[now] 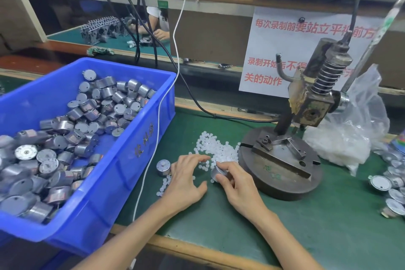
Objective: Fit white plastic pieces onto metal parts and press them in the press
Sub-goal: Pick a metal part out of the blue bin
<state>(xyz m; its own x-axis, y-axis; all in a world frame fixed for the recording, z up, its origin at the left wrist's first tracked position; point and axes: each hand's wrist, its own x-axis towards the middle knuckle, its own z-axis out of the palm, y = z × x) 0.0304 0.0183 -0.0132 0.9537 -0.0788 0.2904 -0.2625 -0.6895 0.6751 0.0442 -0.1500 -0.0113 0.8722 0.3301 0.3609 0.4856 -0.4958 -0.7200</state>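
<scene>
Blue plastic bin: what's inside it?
The blue plastic bin holds a heap of round silver metal parts. Whatever lies beneath the top layer is covered.

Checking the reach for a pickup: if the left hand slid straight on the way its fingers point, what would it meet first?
Most likely the pile of white plastic pieces: the left hand points up and right at its near edge. The press base lies beyond. Depth is a judgement.

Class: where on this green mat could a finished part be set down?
Free: the mat in front of the press base, and near the table edge right of the right hand. Crowded: the white pieces between the blue bin and the press.
</scene>
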